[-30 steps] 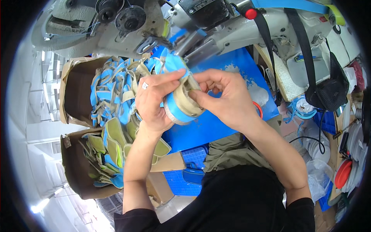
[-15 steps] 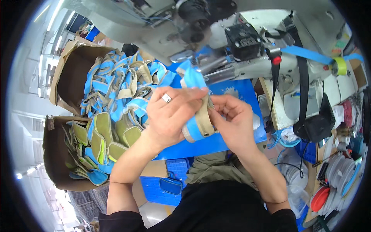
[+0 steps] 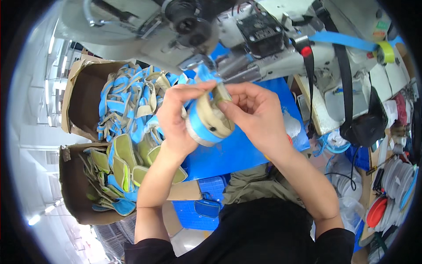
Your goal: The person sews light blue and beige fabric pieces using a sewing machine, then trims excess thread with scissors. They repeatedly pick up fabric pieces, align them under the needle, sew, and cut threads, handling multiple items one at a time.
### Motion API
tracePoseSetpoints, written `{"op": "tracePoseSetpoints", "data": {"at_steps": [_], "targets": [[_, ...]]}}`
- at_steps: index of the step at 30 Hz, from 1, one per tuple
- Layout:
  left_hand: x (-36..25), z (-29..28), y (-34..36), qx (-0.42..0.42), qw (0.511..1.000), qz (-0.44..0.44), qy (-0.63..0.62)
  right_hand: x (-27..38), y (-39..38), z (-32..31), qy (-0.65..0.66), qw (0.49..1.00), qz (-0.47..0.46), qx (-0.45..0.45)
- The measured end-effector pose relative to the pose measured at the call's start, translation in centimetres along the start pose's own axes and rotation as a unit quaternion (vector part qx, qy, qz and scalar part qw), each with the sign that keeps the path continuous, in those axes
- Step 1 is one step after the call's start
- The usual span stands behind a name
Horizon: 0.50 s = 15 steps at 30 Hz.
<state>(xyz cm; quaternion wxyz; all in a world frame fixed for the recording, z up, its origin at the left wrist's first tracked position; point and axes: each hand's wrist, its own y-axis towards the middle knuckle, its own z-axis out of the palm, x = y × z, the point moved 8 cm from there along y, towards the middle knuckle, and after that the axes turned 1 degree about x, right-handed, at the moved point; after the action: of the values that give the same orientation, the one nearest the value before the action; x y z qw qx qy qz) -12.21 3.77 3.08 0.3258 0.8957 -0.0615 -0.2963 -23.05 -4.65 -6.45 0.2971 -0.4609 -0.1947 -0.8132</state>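
Observation:
A beige and blue fabric strip (image 3: 203, 124), bent into a loop, is held between both hands over the blue work surface (image 3: 233, 156). A small dark round spot shows on its beige side. My left hand (image 3: 175, 116) grips the strip from the left, its fingers mostly hidden behind the loop. With thumb and fingers closed, my right hand (image 3: 259, 114) pinches the strip's upper right edge. The strip's blue upper end reaches close under the sewing machine head (image 3: 189, 28); whether they touch I cannot tell.
On the left, an open cardboard box (image 3: 72, 101) stands beside a heap of blue and beige strips (image 3: 127, 99). Nearer, another box (image 3: 70, 189) holds green and blue padded pieces (image 3: 125, 163). A blue tape (image 3: 347, 39) and black straps (image 3: 345, 83) hang at the right.
Both hands have moved left and slightly upward with the strip, closer to the machine head. The loop has turned so that its inner beige side shows more. The whole view has shifted a little.

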Motion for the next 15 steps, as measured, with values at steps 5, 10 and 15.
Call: {"op": "tracePoseSetpoints", "data": {"at_steps": [5,10,15], "targets": [[1.72,0.24,-0.74,-0.024,0.978,-0.12,-0.168,-0.29,-0.15,-0.53,-0.015,0.999,-0.049,-0.008],[1.23,0.34,-0.25,0.011,0.978,-0.136,-0.156,-0.72,-0.43,-0.26,0.034,0.999,-0.023,0.0],[0.77,0.1,-0.42,0.022,0.996,-0.067,-0.058,-0.48,-0.21,-0.25,-0.039,0.998,-0.039,-0.003]]}}
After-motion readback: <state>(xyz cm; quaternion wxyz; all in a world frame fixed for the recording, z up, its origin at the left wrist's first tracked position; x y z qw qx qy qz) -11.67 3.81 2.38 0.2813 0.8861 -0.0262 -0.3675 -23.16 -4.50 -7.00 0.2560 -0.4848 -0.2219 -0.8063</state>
